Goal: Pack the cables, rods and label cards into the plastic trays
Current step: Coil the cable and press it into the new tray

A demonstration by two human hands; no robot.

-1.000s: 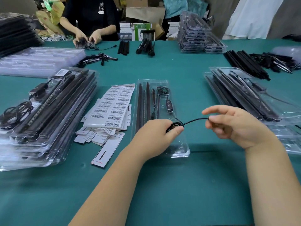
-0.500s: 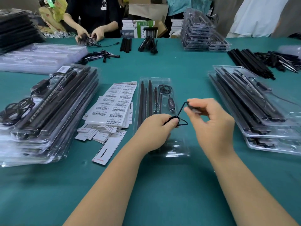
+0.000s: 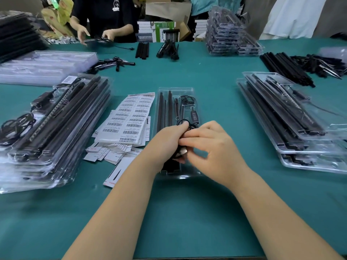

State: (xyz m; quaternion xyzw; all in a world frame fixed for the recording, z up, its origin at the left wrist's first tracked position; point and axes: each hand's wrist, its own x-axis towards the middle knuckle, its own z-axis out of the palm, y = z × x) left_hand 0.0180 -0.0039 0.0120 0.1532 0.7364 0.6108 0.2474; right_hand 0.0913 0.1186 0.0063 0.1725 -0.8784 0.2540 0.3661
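A clear plastic tray (image 3: 189,91) lies in the middle of the green table, holding black rods (image 3: 165,107) on its left side and a small controller (image 3: 194,117). Over its near half my left hand (image 3: 165,139) grips a coiled black cable (image 3: 185,122) with a metal plug (image 3: 182,151) showing below. My right hand (image 3: 212,145) lies against the left, its fingers curled onto the same coil. Barcode label cards (image 3: 129,119) lie just left of the tray.
Stacks of filled trays stand at left (image 3: 56,117) and right (image 3: 281,117). Empty trays (image 3: 43,66) lie far left, another tray stack (image 3: 229,34) at the back. Loose rods (image 3: 285,68) and cables (image 3: 319,64) are far right. A person (image 3: 105,21) works across the table.
My right hand has come in from the right, taking up the stretched cable end, and now meets my left hand over the tray. The cable is bunched into a coil.
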